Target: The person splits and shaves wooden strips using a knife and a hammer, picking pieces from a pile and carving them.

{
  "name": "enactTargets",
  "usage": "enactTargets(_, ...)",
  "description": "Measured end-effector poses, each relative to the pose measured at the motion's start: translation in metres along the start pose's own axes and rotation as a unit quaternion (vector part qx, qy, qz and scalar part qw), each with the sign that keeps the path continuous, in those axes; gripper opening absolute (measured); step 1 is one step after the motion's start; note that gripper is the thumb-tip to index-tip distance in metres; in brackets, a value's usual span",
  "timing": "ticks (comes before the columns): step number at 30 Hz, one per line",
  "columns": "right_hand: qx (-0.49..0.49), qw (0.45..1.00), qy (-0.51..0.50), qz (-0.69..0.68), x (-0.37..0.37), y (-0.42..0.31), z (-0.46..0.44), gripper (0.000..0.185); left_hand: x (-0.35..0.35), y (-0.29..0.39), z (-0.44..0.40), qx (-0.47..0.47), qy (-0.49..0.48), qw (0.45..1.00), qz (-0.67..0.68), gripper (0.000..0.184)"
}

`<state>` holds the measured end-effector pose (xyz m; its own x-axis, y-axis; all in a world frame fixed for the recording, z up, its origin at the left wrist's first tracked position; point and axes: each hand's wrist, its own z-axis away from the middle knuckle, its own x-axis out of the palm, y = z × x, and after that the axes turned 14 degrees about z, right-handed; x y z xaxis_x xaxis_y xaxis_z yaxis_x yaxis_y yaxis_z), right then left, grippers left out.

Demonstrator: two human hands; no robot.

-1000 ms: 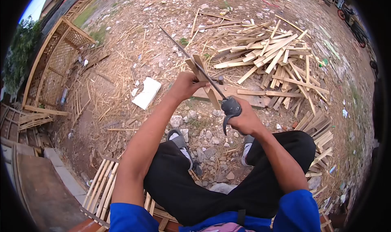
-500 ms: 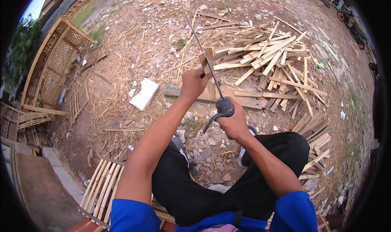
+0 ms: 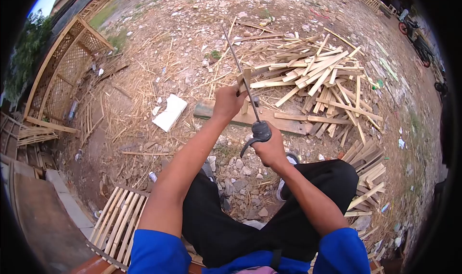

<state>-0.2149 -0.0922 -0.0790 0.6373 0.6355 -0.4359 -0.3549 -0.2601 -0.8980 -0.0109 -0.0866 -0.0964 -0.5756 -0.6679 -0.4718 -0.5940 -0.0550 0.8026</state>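
My right hand [image 3: 272,148] is closed around the black-wrapped handle [image 3: 261,131] of a machete, and a loose end of the wrapping hangs off to the left. The thin dark blade [image 3: 234,52], seen nearly edge-on, points up and away to the left. My left hand [image 3: 228,103] grips a short strip of bamboo or wood [image 3: 247,75] upright, its fingers partly hidden behind it. The blade crosses in front of the strip; whether they touch, I cannot tell. Below the strip lies a thick wooden board [image 3: 288,125] on the ground.
A heap of split strips [image 3: 313,64] lies beyond the board to the right, with more strips [image 3: 368,182] beside my right knee. A white foam piece [image 3: 170,113] is on the left. A slatted wooden seat [image 3: 118,221] and a lattice panel [image 3: 65,76] stand further left.
My right hand and the machete handle have shifted slightly down and left. The top of the strip in my left hand sits lower, and the view has moved a little.
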Motion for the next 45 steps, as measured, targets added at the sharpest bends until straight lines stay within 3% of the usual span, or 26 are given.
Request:
enactTargets(3,0.022,1.0,-0.002,0.0,0.002,-0.006,0.004,0.03,0.003,0.0,0.004,0.042,0.016,0.999,-0.002,0.033)
enactTargets(7,0.028,0.996,0.078,-0.035,0.025,-0.009,0.012,0.03,0.01,0.002,0.002,0.099,0.036,0.994,-0.038,0.04)
enactTargets(16,0.003,0.999,0.04,-0.01,0.019,-0.01,0.002,0.031,-0.004,0.001,-0.002,-0.004,-0.001,0.999,-0.038,0.042)
enactTargets(22,0.009,1.0,0.012,-0.015,0.011,-0.007,0.002,0.031,-0.005,-0.014,0.005,0.07,0.017,0.996,0.053,0.041)
enactTargets(28,-0.019,1.0,0.013,0.017,0.012,-0.02,0.006,0.03,-0.03,0.009,0.005,-0.061,-0.024,0.998,-0.018,0.027)
enactTargets(31,-0.008,0.999,0.037,0.012,0.02,-0.022,0.009,0.029,-0.02,0.009,0.009,-0.056,0.005,0.998,-0.001,0.025)
enactTargets(34,0.019,0.997,0.071,-0.033,0.033,-0.02,0.013,0.028,-0.004,0.006,0.008,0.027,0.04,0.997,-0.066,0.036)
enactTargets(38,0.034,0.99,0.112,-0.081,0.056,-0.024,0.018,0.027,0.011,0.004,0.005,0.045,0.056,0.997,-0.017,0.032)
enactTargets(42,0.05,0.99,0.057,-0.121,0.043,-0.014,0.005,0.028,-0.002,-0.004,-0.004,0.03,-0.029,0.999,0.024,0.026)
enactTargets(45,0.027,0.998,0.0,-0.064,0.019,-0.009,-0.001,0.028,-0.017,-0.013,-0.006,-0.001,-0.06,0.997,0.055,0.024)
